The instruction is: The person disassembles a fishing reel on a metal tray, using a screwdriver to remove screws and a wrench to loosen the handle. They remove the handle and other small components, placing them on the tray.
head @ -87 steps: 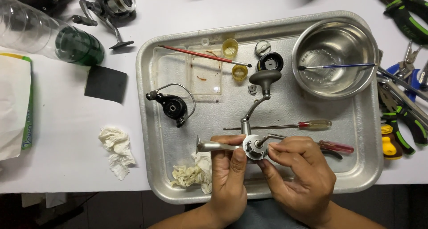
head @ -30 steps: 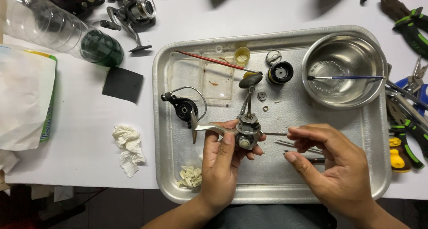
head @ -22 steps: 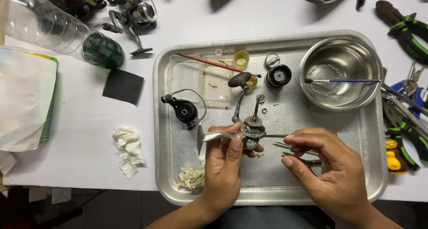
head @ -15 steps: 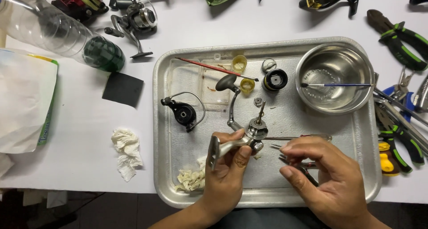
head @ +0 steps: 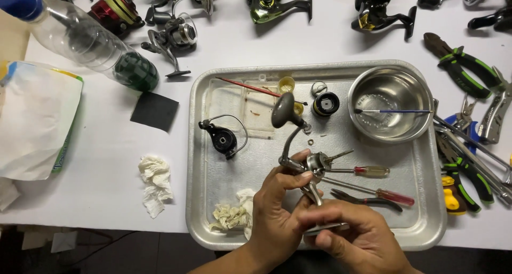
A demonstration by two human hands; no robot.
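Observation:
Over a metal tray (head: pixel 213 220) my left hand (head: pixel 277 210) grips the grey body of a fishing reel (head: pixel 314 164), its crank and rounded knob (head: pixel 282 110) pointing up and away from me. My right hand (head: pixel 352 239) is closed around the reel's foot at the lower end, just below the left hand. A black reel rotor with a wire bail (head: pixel 221 139) lies in the tray to the left. To the right lie two red-handled screwdrivers (head: pixel 373 171) and small pliers (head: pixel 368 200). A crumpled rag (head: pixel 232 215) sits beside my left wrist.
A steel bowl (head: pixel 391 111) with a thin brush (head: pixel 394 111) stands at the tray's back right, near a black spool (head: pixel 325 103) and yellow caps (head: pixel 286 84). Pliers (head: pixel 464 66) lie right of the tray. Left are a plastic bottle (head: pixel 90 42), a black pad (head: pixel 154 110), tissue (head: pixel 154 183). Several reels (head: pixel 176 37) line the back.
The reel body has been turned in my hands, so the crank knob now points up and away. My right hand moved from the tools in the tray to the reel's foot.

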